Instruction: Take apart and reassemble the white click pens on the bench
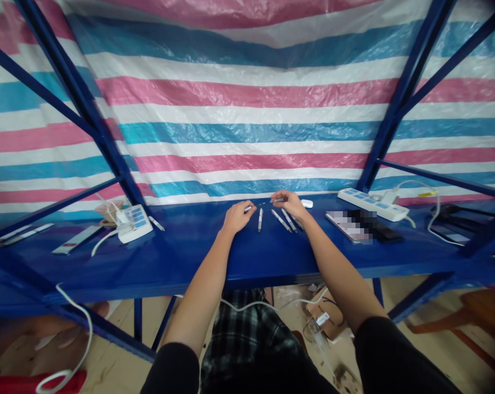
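Over the far part of the blue table, my left hand (237, 217) pinches a white pen part (248, 208) that points toward the right. My right hand (288, 203) is closed on a small clear-and-grey pen part (277, 201), facing the left hand. A thin dark piece, perhaps a refill (262, 204), shows in the gap between the two hands; which hand holds it I cannot tell. Below the gap lies a single white pen (260, 220). Several more white pens (280, 221) lie side by side under my right hand, some partly hidden by that wrist.
The blue table (169, 257) backs onto a striped plastic sheet (247, 126). At the right are a white rounded object (307, 203), phones (345, 225) and a power strip (372, 204). Another power strip (135, 223) with cables and a loose pen (156, 223) sit left.
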